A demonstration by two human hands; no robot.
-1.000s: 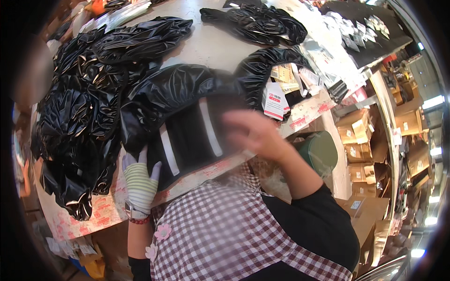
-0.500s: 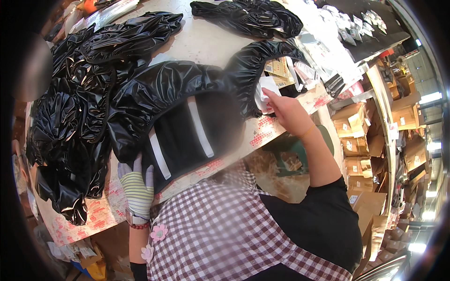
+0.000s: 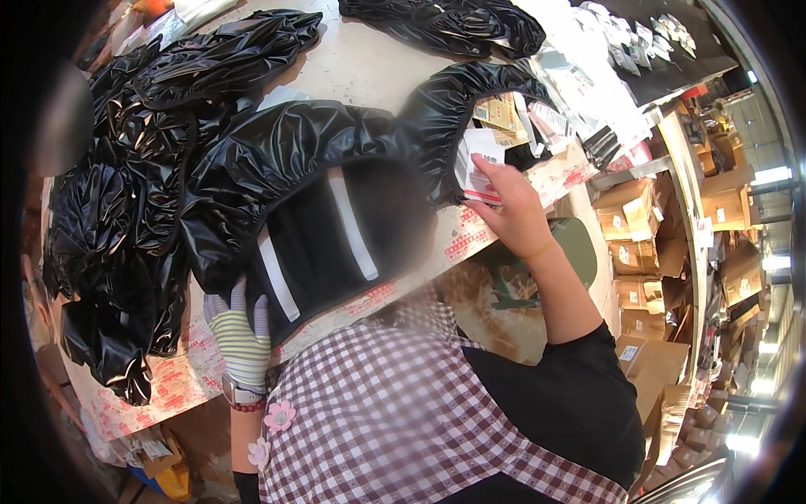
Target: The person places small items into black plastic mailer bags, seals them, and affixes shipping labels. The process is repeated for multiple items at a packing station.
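My left hand (image 3: 239,336), in a striped knit glove, lies at the near left corner of a shiny black elastic-edged cover (image 3: 294,139). Its fingers are stretched and apart, touching the edge of the cover. Two white strips (image 3: 354,223) run across the cover's matte black inner panel. My bare right hand (image 3: 514,210) closes its thumb and fingers on a white printed slip (image 3: 480,149) with a red band. That slip sits within the ruffled opening of a second black gathered piece (image 3: 432,109), beside tan printed cards (image 3: 501,116).
More black covers (image 3: 126,193) are heaped along the left, and another black bundle (image 3: 445,25) lies at the far side. Small white packets (image 3: 625,42) sit on a dark surface at the far right. Cardboard boxes (image 3: 630,214) fill shelving on the right. The table edge (image 3: 470,235) runs diagonally before me.
My right hand has shifted slightly down and toward me, its thumb now at the slip's near edge. More of the slip's print and red band shows. My left hand has hardly moved.
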